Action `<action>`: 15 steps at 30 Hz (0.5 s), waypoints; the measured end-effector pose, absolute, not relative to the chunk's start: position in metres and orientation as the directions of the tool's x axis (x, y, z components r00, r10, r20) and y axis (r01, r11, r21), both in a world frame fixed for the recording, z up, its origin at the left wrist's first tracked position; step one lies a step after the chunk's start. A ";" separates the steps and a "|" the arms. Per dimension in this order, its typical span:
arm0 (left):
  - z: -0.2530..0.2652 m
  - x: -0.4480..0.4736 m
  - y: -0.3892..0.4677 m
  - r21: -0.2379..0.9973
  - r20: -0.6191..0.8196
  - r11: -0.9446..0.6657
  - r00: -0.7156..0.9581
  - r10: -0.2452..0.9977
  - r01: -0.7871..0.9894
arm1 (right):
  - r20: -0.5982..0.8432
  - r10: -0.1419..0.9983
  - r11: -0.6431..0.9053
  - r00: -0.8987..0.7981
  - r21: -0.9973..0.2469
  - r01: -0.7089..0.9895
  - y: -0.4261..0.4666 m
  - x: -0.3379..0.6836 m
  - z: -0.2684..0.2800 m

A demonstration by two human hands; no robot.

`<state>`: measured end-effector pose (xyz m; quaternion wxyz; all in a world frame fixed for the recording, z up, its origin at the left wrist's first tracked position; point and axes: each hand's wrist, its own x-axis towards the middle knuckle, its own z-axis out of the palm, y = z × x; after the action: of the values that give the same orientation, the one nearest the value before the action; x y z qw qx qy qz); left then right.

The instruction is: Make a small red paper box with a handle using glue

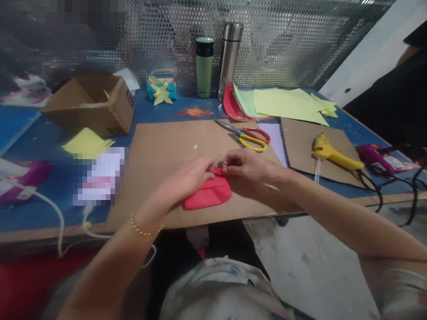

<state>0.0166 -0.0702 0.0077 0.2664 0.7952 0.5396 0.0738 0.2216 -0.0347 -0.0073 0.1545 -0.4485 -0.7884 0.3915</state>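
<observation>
Red piece [213, 195]: on cardboard [160, 151], mostly bodyward of fingertips
Left fingers [208, 165]: pinching far edge
Right fingers [232, 169]: likewise, just beside

1. One head-worn camera looks forward and down from above the wearer's torso [216, 291], at the tabletop's [150, 114] near edge.
2. It sits close, yet reaches the far edge and the perforated screen [273, 49] behind.

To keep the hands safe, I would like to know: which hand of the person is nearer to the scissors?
Right. The right hand is just on the near side of the scissors, by their handles. The left hand is farther away, toward the person's left.
</observation>
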 end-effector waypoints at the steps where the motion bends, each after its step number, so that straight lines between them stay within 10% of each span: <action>1: 0.007 0.016 -0.070 0.500 -0.173 -0.277 0.408 0.897 0.821 | -0.110 0.831 0.293 -0.545 -0.746 0.598 -0.035 0.221 -0.006; 15: 0.005 0.016 -0.068 0.500 -0.166 -0.287 0.416 0.894 0.817 | -0.159 0.781 0.445 -0.604 -0.536 0.717 -0.030 0.218 0.002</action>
<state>0.0157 -0.0684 0.0047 0.2640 0.7990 0.5354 0.0729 0.2183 -0.0303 0.0025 0.0557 -0.4417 -0.8482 0.2869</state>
